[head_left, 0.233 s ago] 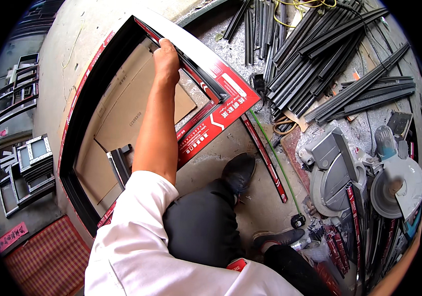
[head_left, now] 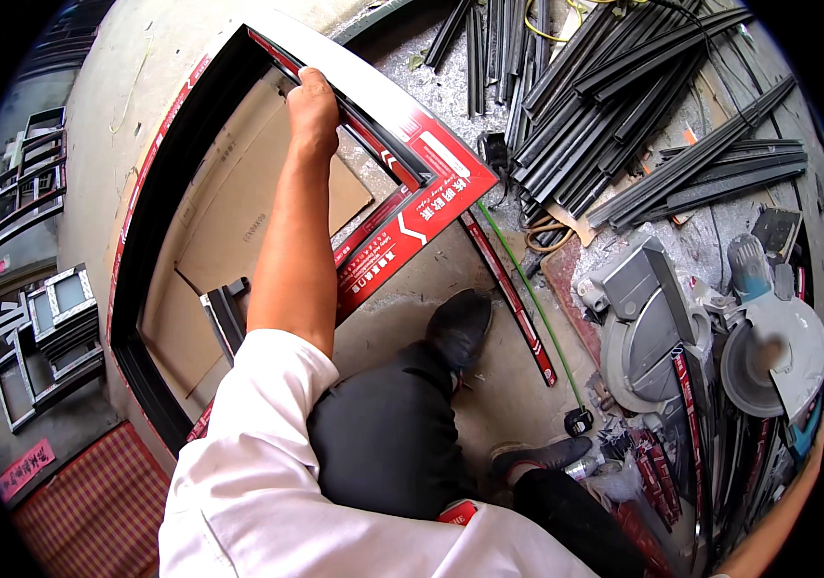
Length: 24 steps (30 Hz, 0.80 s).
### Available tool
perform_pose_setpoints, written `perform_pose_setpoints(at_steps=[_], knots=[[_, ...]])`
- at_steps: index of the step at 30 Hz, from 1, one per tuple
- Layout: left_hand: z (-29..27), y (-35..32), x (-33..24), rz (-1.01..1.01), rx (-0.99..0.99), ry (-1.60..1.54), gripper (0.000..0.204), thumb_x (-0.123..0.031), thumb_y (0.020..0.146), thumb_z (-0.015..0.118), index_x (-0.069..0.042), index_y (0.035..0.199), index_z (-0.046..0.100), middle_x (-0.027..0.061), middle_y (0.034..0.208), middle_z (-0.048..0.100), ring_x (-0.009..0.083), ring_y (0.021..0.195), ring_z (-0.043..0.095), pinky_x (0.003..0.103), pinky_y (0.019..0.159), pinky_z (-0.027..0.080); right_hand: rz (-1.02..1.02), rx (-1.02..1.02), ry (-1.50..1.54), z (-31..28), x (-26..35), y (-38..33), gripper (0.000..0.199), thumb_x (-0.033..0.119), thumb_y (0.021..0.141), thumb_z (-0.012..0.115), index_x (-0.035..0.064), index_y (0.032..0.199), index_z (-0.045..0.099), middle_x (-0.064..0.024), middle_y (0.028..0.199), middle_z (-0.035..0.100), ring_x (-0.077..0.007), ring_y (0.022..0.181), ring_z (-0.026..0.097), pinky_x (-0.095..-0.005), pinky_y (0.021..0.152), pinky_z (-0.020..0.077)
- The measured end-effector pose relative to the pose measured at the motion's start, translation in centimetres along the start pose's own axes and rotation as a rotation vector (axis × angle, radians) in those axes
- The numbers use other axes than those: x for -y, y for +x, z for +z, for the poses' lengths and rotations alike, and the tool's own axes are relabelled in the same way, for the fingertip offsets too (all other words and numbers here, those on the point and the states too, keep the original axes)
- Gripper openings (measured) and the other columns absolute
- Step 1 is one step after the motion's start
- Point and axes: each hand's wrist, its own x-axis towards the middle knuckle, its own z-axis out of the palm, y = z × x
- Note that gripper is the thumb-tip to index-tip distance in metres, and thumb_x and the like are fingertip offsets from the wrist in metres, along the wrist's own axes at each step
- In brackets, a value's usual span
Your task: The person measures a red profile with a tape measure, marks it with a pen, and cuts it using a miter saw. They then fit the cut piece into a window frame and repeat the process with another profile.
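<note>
My left hand (head_left: 312,108) reaches far forward and is closed over the top rail of a large black metal frame (head_left: 147,222) wrapped in red and white protective film. The frame lies on sheets of brown cardboard (head_left: 229,217). Its near right corner (head_left: 431,188) carries a wide red film strip. My right hand (head_left: 822,405) sits at the picture's right rim against a teal power tool (head_left: 802,435); how it grips there is hidden. My black shoe (head_left: 460,328) rests on the concrete floor beside the frame.
A pile of long black metal profiles (head_left: 614,106) lies at the upper right. A grey mitre saw with a round blade guard (head_left: 769,352) stands at the right. A thin green rod (head_left: 528,289) and a red-taped strip (head_left: 513,299) cross the floor. Small frames (head_left: 55,318) lie stacked at the left.
</note>
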Motion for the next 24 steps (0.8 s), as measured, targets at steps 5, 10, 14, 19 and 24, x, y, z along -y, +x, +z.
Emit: perform_pose_setpoints(at_steps=[5, 10, 14, 19, 24], knots=[[-0.1, 0.6, 0.9, 0.036, -0.034, 0.031, 0.066, -0.046, 0.109, 0.044, 0.014, 0.102, 0.069, 0.0134, 0.09, 0.071, 0.0215, 0.077, 0.067, 0.039, 0.07, 0.055, -0.017, 0.008, 0.02, 0.2, -0.1, 0.0, 0.044, 0.036, 0.105, 0.064, 0.0098, 0.14, 0.064, -0.0052, 0.11, 0.055, -0.0143, 0.093, 0.048, -0.0286, 0.078, 0.0374], [0.1, 1.0, 1.3, 0.089, -0.105, 0.079, 0.067, -0.047, 0.11, 0.043, 0.013, 0.098, 0.069, 0.0132, 0.085, 0.07, 0.0205, 0.074, 0.065, 0.04, 0.067, 0.054, -0.029, 0.011, 0.025, 0.9, 0.4, -0.4, 0.046, 0.04, 0.106, 0.063, 0.0122, 0.142, 0.062, 0.0003, 0.092, 0.057, -0.0079, 0.074, 0.049, -0.0239, 0.062, 0.0385], [0.2, 0.6, 1.0, 0.047, -0.069, 0.066, 0.069, -0.048, 0.111, 0.042, 0.014, 0.095, 0.07, 0.0136, 0.082, 0.07, 0.0222, 0.069, 0.064, 0.041, 0.064, 0.053, -0.033, 0.011, 0.025, 1.3, 0.9, -0.7, 0.047, 0.042, 0.107, 0.062, 0.0142, 0.144, 0.061, 0.0047, 0.078, 0.058, -0.0028, 0.058, 0.05, -0.0202, 0.05, 0.0393], [0.5, 0.7, 1.2, 0.062, -0.106, 0.114, 0.074, -0.049, 0.111, 0.038, 0.016, 0.096, 0.069, 0.0175, 0.081, 0.071, 0.0259, 0.071, 0.066, 0.043, 0.067, 0.054, 0.015, 0.001, 0.05, 1.0, 1.1, -0.4, 0.047, 0.042, 0.107, 0.062, 0.0135, 0.145, 0.061, 0.0049, 0.078, 0.057, -0.0023, 0.059, 0.049, -0.02, 0.05, 0.0389], [0.8, 0.7, 2.0, 0.121, -0.138, 0.165, 0.076, -0.049, 0.111, 0.035, 0.017, 0.098, 0.069, 0.0226, 0.084, 0.073, 0.0296, 0.08, 0.069, 0.045, 0.079, 0.054, 0.019, 0.013, 0.032, 0.2, 1.2, 0.4, 0.049, 0.043, 0.106, 0.063, 0.0144, 0.145, 0.06, 0.0047, 0.079, 0.058, -0.0027, 0.059, 0.051, -0.0201, 0.05, 0.0405]])
